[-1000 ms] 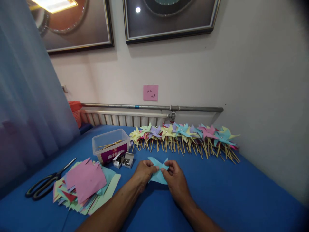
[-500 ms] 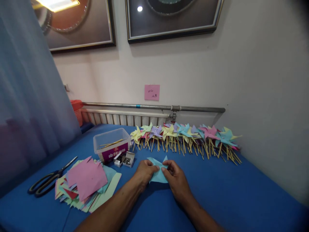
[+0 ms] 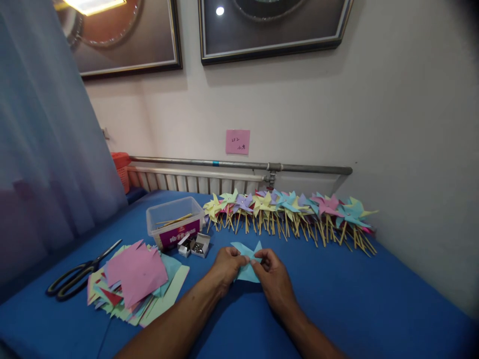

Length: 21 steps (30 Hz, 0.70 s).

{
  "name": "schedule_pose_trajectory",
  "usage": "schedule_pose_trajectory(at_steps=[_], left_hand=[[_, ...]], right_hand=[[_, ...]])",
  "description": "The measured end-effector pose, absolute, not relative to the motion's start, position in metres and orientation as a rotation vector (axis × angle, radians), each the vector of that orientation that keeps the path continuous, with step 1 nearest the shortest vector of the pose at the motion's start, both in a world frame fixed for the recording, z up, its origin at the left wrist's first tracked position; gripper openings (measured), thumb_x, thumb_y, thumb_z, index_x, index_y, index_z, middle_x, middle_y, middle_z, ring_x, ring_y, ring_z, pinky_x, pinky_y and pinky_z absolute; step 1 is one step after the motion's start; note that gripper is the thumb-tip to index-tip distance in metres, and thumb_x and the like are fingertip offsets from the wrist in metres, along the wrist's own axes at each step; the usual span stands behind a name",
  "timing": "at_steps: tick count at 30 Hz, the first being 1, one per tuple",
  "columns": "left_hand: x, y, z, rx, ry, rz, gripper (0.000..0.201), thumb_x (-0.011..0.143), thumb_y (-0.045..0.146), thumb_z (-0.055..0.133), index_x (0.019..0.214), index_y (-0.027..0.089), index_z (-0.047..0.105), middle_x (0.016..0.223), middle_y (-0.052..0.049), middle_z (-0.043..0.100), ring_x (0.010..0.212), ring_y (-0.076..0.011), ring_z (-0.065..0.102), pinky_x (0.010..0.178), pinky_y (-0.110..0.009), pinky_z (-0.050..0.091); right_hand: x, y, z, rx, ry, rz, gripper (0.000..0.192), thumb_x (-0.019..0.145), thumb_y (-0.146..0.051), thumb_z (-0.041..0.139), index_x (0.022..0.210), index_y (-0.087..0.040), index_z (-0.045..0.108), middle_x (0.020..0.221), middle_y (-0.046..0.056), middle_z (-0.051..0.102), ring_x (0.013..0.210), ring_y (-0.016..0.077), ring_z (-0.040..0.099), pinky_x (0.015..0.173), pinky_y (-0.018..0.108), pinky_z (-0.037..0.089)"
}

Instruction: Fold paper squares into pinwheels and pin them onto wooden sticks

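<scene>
My left hand [image 3: 225,268] and my right hand [image 3: 274,279] meet over a light blue cut paper square [image 3: 246,257], both pinching it at its middle just above the blue table [image 3: 374,304]. Its points stick up beyond my fingers. To my left lies a loose stack of coloured paper squares [image 3: 134,281] with a pink sheet on top. A small open box of metal pins [image 3: 198,245] sits just left of my left hand.
A long row of finished paper pinwheels on sticks [image 3: 292,212] lies along the wall. A clear plastic tub with wooden sticks [image 3: 174,222] stands behind the pins. Black scissors [image 3: 80,271] rest at far left. A curtain [image 3: 45,149] hangs left; a radiator pipe [image 3: 239,164] runs behind.
My hands stay on the blue paper with small finger shifts; the view has drifted slightly, so everything sits a little higher and to the right.
</scene>
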<state>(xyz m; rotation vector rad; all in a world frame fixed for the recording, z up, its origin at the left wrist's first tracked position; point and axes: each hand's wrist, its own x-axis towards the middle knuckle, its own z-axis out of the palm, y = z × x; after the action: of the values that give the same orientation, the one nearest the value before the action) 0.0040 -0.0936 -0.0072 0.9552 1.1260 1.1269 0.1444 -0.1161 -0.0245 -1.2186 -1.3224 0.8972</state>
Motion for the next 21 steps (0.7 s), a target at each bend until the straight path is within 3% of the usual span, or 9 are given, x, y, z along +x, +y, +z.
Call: schedule_pose_trajectory(at_steps=[8,16,21], left_hand=[[0.0045,-0.0973,-0.0056,0.969,1.111,1.133,0.029,0.055,0.026,0.081,0.056,0.018,0.053,0.045,0.006,0.048,0.043,-0.0071,0.037,0.047,-0.023,0.027],[0.0054,-0.1017,0.0007,0.958,1.065,1.088,0.034,0.047,0.026,0.087,0.06,0.016,0.058,0.052,0.002,0.057,0.048,-0.009,0.046,0.05,-0.024,0.034],[0.0044,-0.1004,-0.0015,0.932,1.145,1.124,0.033,0.05,0.025,0.087,0.059,0.017,0.056,0.051,0.003,0.055,0.047,-0.0095,0.046,0.049,-0.025,0.035]], right_hand=[[0.1429,-0.1117,-0.0271,-1.243,-1.262,0.876,0.024,0.073,-0.041,0.066,0.088,-0.024,0.057,0.065,-0.005,0.056,0.059,0.0169,0.053,0.055,0.027,0.042],[0.1427,-0.1078,-0.0301,-1.319,-1.266,0.797,0.027,0.072,-0.037,0.065,0.093,-0.024,0.056,0.066,-0.006,0.057,0.058,0.0163,0.052,0.054,0.027,0.041],[0.1416,-0.1129,-0.0259,-1.286,-1.322,0.779,0.028,0.076,-0.04,0.066,0.097,-0.024,0.058,0.067,-0.005,0.059,0.06,0.0166,0.055,0.055,0.027,0.042]])
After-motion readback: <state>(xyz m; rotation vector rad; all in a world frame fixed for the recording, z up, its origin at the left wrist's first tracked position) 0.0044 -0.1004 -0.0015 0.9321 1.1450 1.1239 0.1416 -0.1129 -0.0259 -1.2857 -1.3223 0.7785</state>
